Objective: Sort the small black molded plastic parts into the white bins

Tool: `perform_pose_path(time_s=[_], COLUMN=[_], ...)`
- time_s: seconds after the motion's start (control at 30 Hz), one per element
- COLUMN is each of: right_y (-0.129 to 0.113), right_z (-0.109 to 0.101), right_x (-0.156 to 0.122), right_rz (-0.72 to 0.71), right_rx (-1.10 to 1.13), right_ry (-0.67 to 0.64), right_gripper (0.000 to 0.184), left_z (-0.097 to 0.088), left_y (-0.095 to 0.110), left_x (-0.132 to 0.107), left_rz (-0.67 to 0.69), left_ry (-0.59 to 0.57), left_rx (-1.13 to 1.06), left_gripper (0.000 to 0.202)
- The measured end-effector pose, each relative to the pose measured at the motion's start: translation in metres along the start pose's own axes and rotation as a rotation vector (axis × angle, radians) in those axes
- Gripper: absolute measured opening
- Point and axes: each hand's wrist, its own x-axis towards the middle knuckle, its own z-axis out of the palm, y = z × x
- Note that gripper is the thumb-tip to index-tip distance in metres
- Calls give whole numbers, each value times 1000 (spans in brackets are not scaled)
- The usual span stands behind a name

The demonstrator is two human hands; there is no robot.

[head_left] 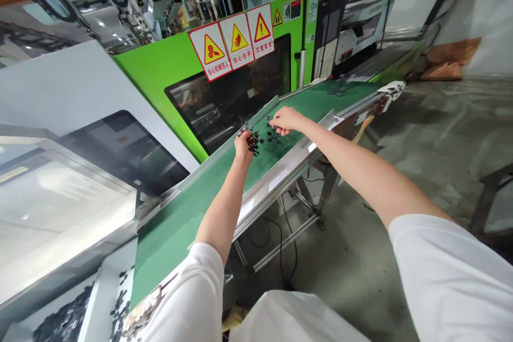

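A green conveyor belt point(192, 208) runs from the lower left up to the right, with metal side rails. My left hand point(243, 143) is closed around a cluster of small black plastic parts point(253, 142) just above the belt. My right hand point(285, 119) reaches further along the belt, palm down, fingers curled onto more small black parts point(272, 132) lying on the green surface. What its fingertips pinch is too small to name.
A green injection moulding machine point(160, 67) with a dark window and three red-and-yellow warning signs point(236, 40) stands behind the belt. More black parts point(336, 90) lie at the belt's far end. A bin of black parts point(64, 320) sits at lower left. Cables run across the concrete floor point(360, 256) under the conveyor frame.
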Motion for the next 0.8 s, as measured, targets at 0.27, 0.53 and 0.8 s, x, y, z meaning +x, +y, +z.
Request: perform_pose_path(time_s=[0.27, 0.53, 0.8], right_y=[-86, -149, -123], right_z=[42, 60, -6], right_x=[-9, -40, -53], right_rz=[-43, -168, -659], right_rx=[-261, -258, -285], right_ry=[-268, -253, 157], right_gripper=[17, 55, 40], left_z=[-32, -50, -69], left_y=[8, 33, 59], left_x=[-41, -78, -80], left_rz=[-164, -100, 11], left_ry=[-77, -181, -96], left_rx=[-282, -447, -654], left_gripper=[9, 18, 37])
